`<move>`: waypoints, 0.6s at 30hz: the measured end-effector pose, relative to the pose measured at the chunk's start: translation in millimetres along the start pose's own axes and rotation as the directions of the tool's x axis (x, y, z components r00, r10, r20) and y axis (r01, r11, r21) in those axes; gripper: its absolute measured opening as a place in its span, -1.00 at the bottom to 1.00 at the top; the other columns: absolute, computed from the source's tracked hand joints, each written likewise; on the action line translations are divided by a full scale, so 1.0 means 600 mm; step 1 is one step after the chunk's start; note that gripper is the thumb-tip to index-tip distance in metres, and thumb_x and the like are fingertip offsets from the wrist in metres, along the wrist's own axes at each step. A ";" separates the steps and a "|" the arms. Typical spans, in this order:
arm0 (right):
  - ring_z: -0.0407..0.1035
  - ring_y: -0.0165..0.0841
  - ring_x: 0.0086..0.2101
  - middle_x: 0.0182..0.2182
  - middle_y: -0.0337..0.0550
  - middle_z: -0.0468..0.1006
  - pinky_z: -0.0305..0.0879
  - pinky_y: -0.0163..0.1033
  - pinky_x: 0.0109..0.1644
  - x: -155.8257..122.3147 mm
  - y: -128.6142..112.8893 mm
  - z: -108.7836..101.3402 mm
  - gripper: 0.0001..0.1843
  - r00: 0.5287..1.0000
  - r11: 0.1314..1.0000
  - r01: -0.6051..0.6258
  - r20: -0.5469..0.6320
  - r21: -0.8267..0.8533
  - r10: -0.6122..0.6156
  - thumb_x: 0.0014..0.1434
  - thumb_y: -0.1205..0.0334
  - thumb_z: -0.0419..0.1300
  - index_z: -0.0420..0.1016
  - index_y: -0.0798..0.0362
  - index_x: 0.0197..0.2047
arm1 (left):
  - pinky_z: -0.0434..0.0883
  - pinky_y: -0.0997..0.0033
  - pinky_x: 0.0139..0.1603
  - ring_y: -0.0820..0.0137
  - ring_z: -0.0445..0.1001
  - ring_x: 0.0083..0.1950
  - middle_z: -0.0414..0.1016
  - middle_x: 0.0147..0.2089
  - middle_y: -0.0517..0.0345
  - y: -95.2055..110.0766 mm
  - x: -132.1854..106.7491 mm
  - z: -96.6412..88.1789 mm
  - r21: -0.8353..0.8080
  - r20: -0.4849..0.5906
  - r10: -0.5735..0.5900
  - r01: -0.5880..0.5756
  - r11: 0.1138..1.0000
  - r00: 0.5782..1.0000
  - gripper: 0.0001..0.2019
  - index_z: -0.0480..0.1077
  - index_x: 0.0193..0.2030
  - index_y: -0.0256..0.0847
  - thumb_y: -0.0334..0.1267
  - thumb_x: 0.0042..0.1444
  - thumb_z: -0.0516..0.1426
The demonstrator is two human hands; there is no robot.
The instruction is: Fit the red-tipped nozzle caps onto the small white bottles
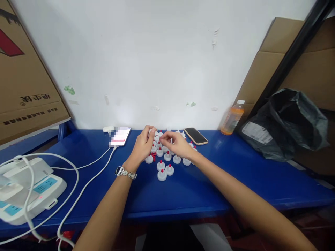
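Several round white caps with pointed nozzles, many with a red tip, stand on the blue table; one white cap is nearest me. My left hand, with a watch on its wrist, is closed around a white cap partly hidden by the fingers. Beside it my right hand is held in a pinch above the caps; whatever lies between its fingertips is too small to make out. Between the hands and slightly nearer me lies a little pile of loose red tips.
A lit phone on a cable lies at left, a dark phone behind the caps. A white power strip and loops of cable occupy the left end. An orange drink bottle and black plastic bag stand at right.
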State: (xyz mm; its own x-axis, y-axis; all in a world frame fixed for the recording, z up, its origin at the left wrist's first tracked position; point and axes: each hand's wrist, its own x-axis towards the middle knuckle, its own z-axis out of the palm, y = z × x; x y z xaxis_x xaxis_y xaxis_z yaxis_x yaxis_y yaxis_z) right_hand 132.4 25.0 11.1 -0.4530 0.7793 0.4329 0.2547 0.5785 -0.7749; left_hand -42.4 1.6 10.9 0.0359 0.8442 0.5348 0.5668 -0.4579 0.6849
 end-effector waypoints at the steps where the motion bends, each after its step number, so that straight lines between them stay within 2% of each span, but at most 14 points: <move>1: 0.42 -0.38 -0.35 -0.41 -0.20 0.59 0.22 -0.27 -0.21 0.000 -0.005 -0.001 -0.88 0.996 0.989 0.041 0.084 -0.140 -0.029 0.15 0.21 0.24 0.55 0.08 -0.31 | 0.26 0.38 -0.31 0.39 0.35 -0.39 0.35 -0.40 0.22 -0.001 0.001 -0.004 0.011 -0.015 -0.004 0.004 1.000 1.000 -0.64 0.33 -0.06 -0.13 0.04 0.40 -0.14; 4: 0.41 -0.36 -0.36 -0.46 -0.22 0.58 0.16 -0.19 -0.07 0.006 -0.025 0.005 -0.89 0.949 0.881 0.134 0.314 -0.453 0.016 0.08 0.21 0.31 0.58 0.07 -0.42 | 0.26 0.38 -0.29 0.39 0.34 -0.37 0.34 -0.39 0.22 -0.003 0.003 -0.009 0.022 -0.027 -0.014 0.014 1.000 1.000 -0.64 0.32 -0.07 -0.14 0.04 0.40 -0.14; 7: 0.41 -0.29 -0.36 -0.53 -0.19 0.56 0.08 -0.08 0.03 0.017 -0.041 0.023 -0.77 0.916 0.759 0.180 0.388 -0.626 0.103 0.06 0.08 0.35 0.57 0.07 -0.48 | 0.26 0.37 -0.24 0.37 0.36 -0.32 0.36 -0.35 0.21 -0.004 0.003 -0.008 0.026 -0.008 -0.011 0.012 1.000 1.000 -0.67 0.30 -0.09 -0.14 0.02 0.40 -0.13; 9: 0.43 -0.25 -0.35 -0.53 -0.14 0.57 0.04 -0.05 0.05 0.024 -0.046 0.036 -0.76 0.900 0.693 0.220 0.417 -0.687 0.128 0.03 0.08 0.35 0.57 0.07 -0.51 | 0.27 0.37 -0.22 0.36 0.38 -0.28 0.38 -0.33 0.19 -0.004 0.003 -0.007 0.033 -0.002 -0.012 0.012 0.999 1.000 -0.68 0.30 -0.09 -0.14 0.01 0.40 -0.13; 11: 0.44 -0.22 -0.34 -0.51 -0.10 0.59 0.03 -0.04 0.05 0.029 -0.047 0.045 -0.82 0.889 0.650 0.252 0.437 -0.717 0.138 0.02 0.16 0.34 0.57 0.07 -0.52 | 0.28 0.36 -0.19 0.34 0.40 -0.24 0.41 -0.30 0.18 -0.004 0.003 -0.006 0.041 0.000 -0.011 0.011 0.999 1.000 -0.68 0.30 -0.08 -0.14 0.00 0.40 -0.13; 14: 0.46 -0.20 -0.30 -0.47 -0.08 0.62 0.01 -0.03 0.07 0.032 -0.046 0.048 -0.91 0.885 0.625 0.270 0.445 -0.732 0.138 0.01 0.31 0.27 0.59 0.07 -0.50 | 0.30 0.34 -0.16 0.32 0.43 -0.22 0.44 -0.27 0.15 -0.004 0.004 -0.005 0.053 0.006 -0.010 0.010 0.999 1.000 -0.68 0.31 -0.07 -0.15 -0.01 0.39 -0.12; 18: 0.47 -0.20 -0.29 -0.46 -0.07 0.63 0.02 -0.02 0.09 0.034 -0.049 0.043 -0.87 0.871 0.609 0.281 0.464 -0.741 0.163 0.00 0.39 0.22 0.61 0.07 -0.48 | 0.33 0.32 -0.13 0.30 0.45 -0.21 0.47 -0.25 0.13 -0.004 0.004 -0.004 0.067 0.008 -0.011 0.011 0.998 1.000 -0.68 0.31 -0.05 -0.15 0.00 0.39 -0.12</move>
State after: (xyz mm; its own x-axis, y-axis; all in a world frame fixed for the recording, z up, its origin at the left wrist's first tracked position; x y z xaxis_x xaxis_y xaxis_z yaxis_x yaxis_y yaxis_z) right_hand 93.9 17.9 30.8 -0.7494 0.6611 0.0368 0.6613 0.7501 -0.0092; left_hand -45.8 4.0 11.8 0.0361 0.8517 0.5228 0.6209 -0.4290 0.6561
